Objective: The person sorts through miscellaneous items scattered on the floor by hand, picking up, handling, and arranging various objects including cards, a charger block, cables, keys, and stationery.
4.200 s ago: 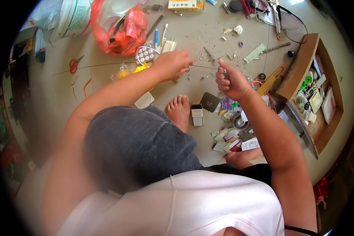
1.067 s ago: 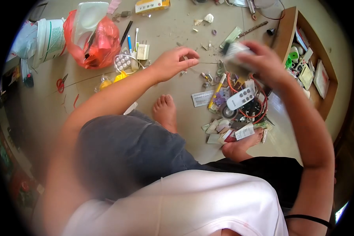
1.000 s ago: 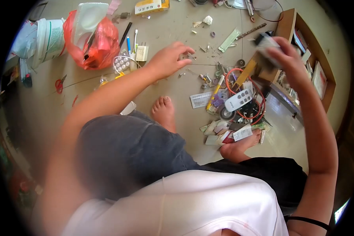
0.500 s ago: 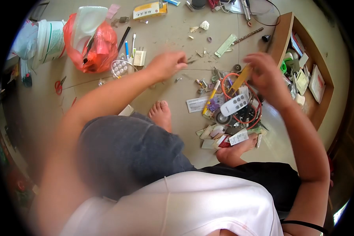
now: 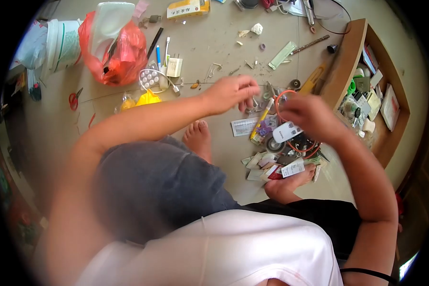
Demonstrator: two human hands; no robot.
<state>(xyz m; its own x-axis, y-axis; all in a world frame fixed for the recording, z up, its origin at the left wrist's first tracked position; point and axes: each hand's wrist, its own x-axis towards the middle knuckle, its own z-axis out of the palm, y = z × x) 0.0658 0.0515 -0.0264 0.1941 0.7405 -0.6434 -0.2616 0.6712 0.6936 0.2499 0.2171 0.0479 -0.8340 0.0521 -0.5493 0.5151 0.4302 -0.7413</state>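
My left hand (image 5: 231,94) hovers at the left side of a pile of small things, its fingers loosely bent and apart with nothing seen in them. Over the pile is my right hand (image 5: 310,118), smeared by motion, its fingertips near an orange cord (image 5: 277,101) and a white remote control (image 5: 286,132). Whether it holds anything is unclear. Around them lie a yellow pen (image 5: 262,119), a roll of tape (image 5: 274,144), a printed white card (image 5: 243,127) and several cards and papers (image 5: 256,162). A yellow flat strip (image 5: 312,80) rests beside the wooden drawer.
A wooden drawer (image 5: 372,40) full of small items stands at the right. At the upper left are a red plastic bag (image 5: 133,50), a white bucket (image 5: 67,45) and red-handled scissors (image 5: 73,101). A green-white packet (image 5: 282,55) lies on the floor above the pile.
The yellow strip has left my right hand and now lies by the drawer. My right hand has come down over the pile; my left hand has moved right, towards it.
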